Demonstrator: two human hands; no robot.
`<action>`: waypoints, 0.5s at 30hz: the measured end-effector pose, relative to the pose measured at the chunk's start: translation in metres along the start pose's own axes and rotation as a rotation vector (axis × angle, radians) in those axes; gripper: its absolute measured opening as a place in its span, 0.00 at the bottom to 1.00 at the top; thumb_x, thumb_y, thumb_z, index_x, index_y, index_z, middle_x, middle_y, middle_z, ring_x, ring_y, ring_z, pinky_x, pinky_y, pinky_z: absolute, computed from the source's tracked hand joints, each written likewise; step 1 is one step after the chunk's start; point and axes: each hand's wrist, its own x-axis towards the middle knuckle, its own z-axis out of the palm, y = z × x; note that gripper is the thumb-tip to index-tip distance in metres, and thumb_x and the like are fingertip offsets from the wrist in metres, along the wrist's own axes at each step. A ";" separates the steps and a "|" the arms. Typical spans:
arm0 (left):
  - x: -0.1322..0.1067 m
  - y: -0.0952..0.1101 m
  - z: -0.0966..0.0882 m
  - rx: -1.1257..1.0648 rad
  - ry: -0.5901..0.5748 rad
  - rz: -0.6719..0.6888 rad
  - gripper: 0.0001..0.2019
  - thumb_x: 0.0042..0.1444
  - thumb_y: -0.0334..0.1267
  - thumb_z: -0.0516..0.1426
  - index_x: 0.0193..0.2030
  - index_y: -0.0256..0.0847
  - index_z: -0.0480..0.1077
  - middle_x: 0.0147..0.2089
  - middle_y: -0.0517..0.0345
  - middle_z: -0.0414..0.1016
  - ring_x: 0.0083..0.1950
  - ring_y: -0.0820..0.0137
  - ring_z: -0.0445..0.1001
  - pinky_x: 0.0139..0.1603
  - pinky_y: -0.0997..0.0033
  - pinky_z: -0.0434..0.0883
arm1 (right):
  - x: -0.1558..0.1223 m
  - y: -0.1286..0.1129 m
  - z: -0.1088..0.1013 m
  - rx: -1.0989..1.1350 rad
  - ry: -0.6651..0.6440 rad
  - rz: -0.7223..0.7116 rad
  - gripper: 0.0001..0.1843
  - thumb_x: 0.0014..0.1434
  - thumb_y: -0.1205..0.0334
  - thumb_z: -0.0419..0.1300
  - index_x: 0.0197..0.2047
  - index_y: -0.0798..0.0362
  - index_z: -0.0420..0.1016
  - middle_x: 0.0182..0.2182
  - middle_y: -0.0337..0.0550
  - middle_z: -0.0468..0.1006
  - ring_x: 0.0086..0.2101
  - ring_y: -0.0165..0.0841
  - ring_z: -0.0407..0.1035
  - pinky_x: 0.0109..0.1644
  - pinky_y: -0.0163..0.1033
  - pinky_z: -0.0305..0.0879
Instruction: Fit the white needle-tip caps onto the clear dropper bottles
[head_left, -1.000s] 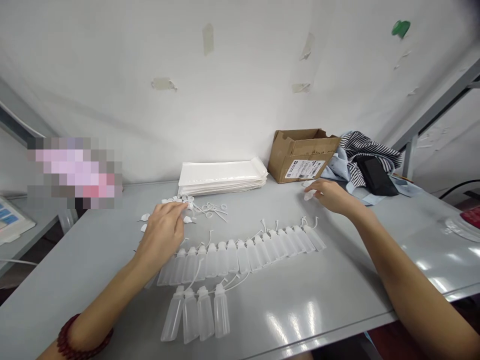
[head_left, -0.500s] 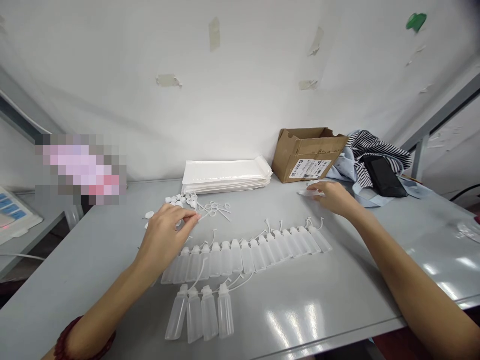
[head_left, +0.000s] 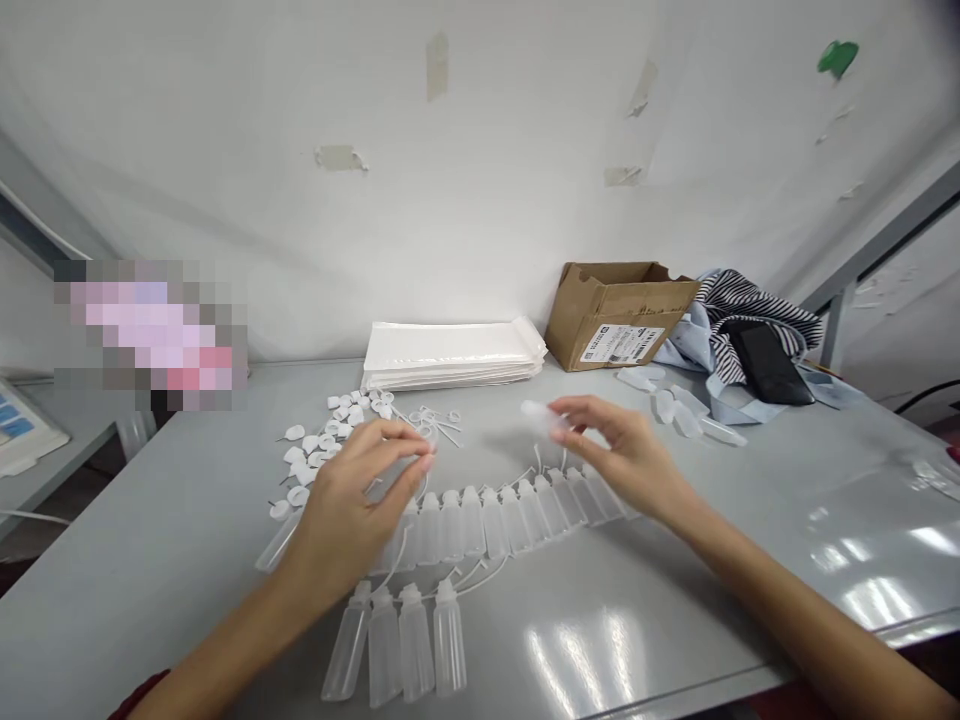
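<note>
My right hand (head_left: 626, 458) holds a small translucent plastic bottle (head_left: 541, 417) by its fingertips above the grey table (head_left: 675, 600). My left hand (head_left: 358, 498) is raised over the row of bottles, its fingers pinched on a small white cap piece with a thin strap (head_left: 426, 440). A long row of translucent bottles (head_left: 495, 515) lies side by side under both hands. A shorter row of bottles (head_left: 397, 640) lies nearer to me. Loose white caps (head_left: 319, 450) and ring straps (head_left: 439, 420) are scattered at the left.
A stack of white padded envelopes (head_left: 454, 352) lies against the wall. A brown cardboard box (head_left: 619, 312) stands to its right, with loose bottles (head_left: 679, 405) and striped clothing with a black object (head_left: 757, 335) beside it. A neighbouring table edge shows at far left.
My right hand came back from beside the box with a bottle, moving left toward the middle. My left hand lifted from the cap pile and moved right, holding a small cap piece.
</note>
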 end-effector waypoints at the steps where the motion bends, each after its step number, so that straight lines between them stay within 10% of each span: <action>1: -0.002 0.004 0.001 -0.048 -0.033 -0.005 0.09 0.60 0.43 0.54 0.37 0.46 0.75 0.43 0.55 0.74 0.45 0.64 0.72 0.18 0.79 0.62 | -0.006 -0.010 0.005 0.141 -0.045 0.019 0.10 0.61 0.57 0.58 0.43 0.51 0.75 0.31 0.40 0.80 0.29 0.33 0.74 0.31 0.36 0.70; 8: -0.014 0.025 0.005 -0.177 -0.063 0.005 0.05 0.59 0.38 0.57 0.34 0.47 0.74 0.38 0.63 0.76 0.40 0.69 0.73 0.43 0.69 0.70 | -0.028 -0.036 0.021 0.352 -0.094 -0.096 0.09 0.58 0.63 0.63 0.43 0.51 0.75 0.32 0.38 0.79 0.31 0.30 0.72 0.37 0.35 0.70; 15: -0.020 0.026 0.011 -0.193 -0.049 -0.010 0.01 0.57 0.37 0.58 0.36 0.47 0.71 0.36 0.63 0.75 0.39 0.69 0.72 0.41 0.69 0.68 | -0.033 -0.039 0.020 0.343 -0.107 -0.192 0.10 0.58 0.65 0.63 0.44 0.53 0.74 0.33 0.39 0.79 0.32 0.29 0.72 0.36 0.33 0.69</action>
